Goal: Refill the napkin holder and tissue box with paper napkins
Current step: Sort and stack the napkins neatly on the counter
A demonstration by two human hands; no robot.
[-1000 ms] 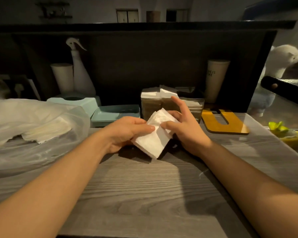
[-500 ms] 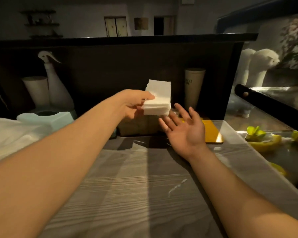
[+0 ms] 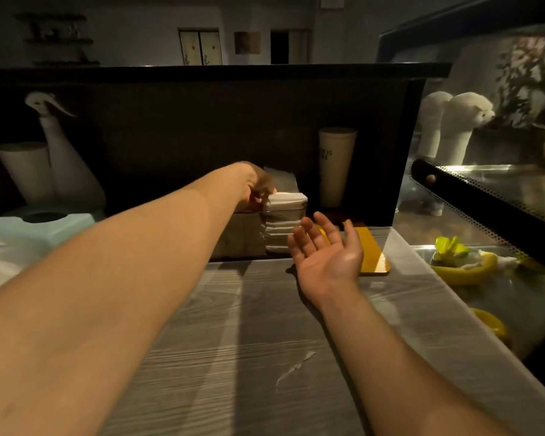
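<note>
My right hand hovers palm-up, fingers spread, holding nothing, above the wooden bench. Beyond it, my left hand pinches the napkin stack at the clear napkin holder's top edge.

A grey wood-grain desk is backed by a dark partition. Beyond it, a dim pale wall with a shelf and a doorway is seen. The room is lit dimly.
</note>
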